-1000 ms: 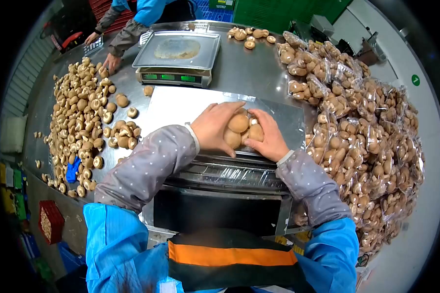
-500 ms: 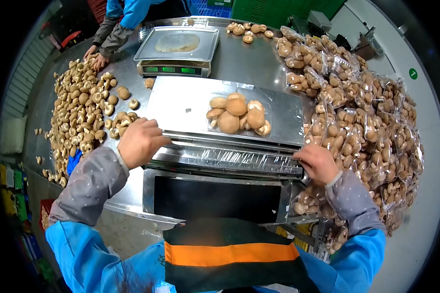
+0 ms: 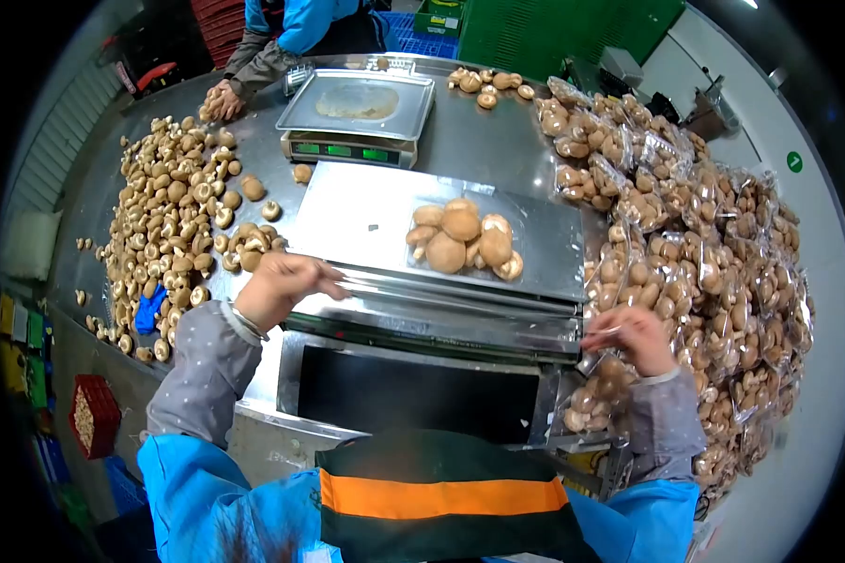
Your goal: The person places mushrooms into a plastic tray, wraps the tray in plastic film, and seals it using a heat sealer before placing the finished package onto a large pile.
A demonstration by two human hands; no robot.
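Note:
Both hands are at the ends of the metal wrapping machine's roller, with clear plastic film (image 3: pixel 460 324) stretched between them. My left hand (image 3: pixel 286 289) pinches the film at the left end, fingers closed. At the right end, my right hand (image 3: pixel 634 338) pinches it between thumb and fingers. Just beyond the film, a cluster of brown mushrooms (image 3: pixel 465 237) sits in what looks like a thin clear tray on the metal plate (image 3: pixel 338 220). Nearer me is a dark flat panel (image 3: pixel 413 389) on the machine.
Loose mushrooms (image 3: pixel 164 216) are heaped at left, with a blue cloth-like item (image 3: pixel 148 310) among them. A scale (image 3: pixel 355 113) stands beyond the plate. Bagged mushrooms (image 3: pixel 704 272) pile up at right. A co-worker's hand (image 3: pixel 221 101) touches the heap's far end.
Both my hands have come slightly nearer me, and the film between them is now drawn out over the roller. The co-worker's hands have shifted on the heap. The view has tilted a little.

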